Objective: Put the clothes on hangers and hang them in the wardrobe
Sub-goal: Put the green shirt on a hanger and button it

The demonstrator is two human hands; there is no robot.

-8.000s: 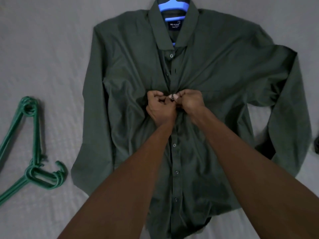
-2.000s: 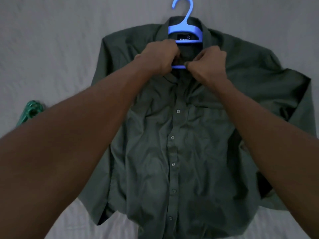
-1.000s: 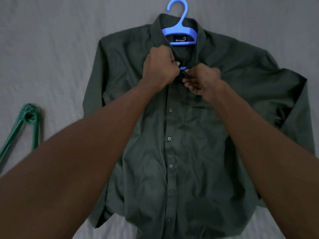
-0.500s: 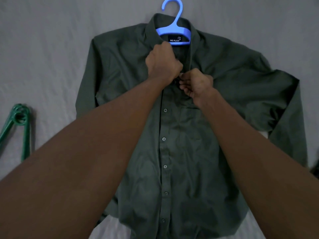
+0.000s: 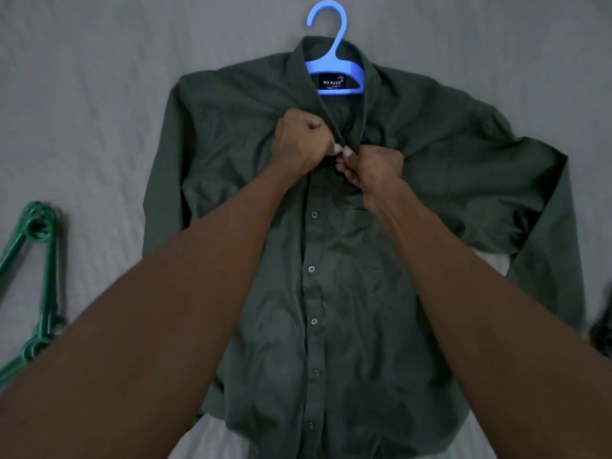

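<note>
While both still pinch the shirt (image 5: 331,293) placket, left hand (image 5: 303,140) and right hand (image 5: 372,167) seemingly sit slightly lower.

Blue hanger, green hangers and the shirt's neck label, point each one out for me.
blue hanger (image 5: 334,44), head view, on the stem below its hook.
green hangers (image 5: 49,276), head view, on a straight arm of the stack.
neck label (image 5: 332,82), head view, on its printed white lettering inside the collar.

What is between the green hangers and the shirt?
Nothing. In the head view, only bare grey sheet lies between the green hangers on the left and the shirt.
</note>
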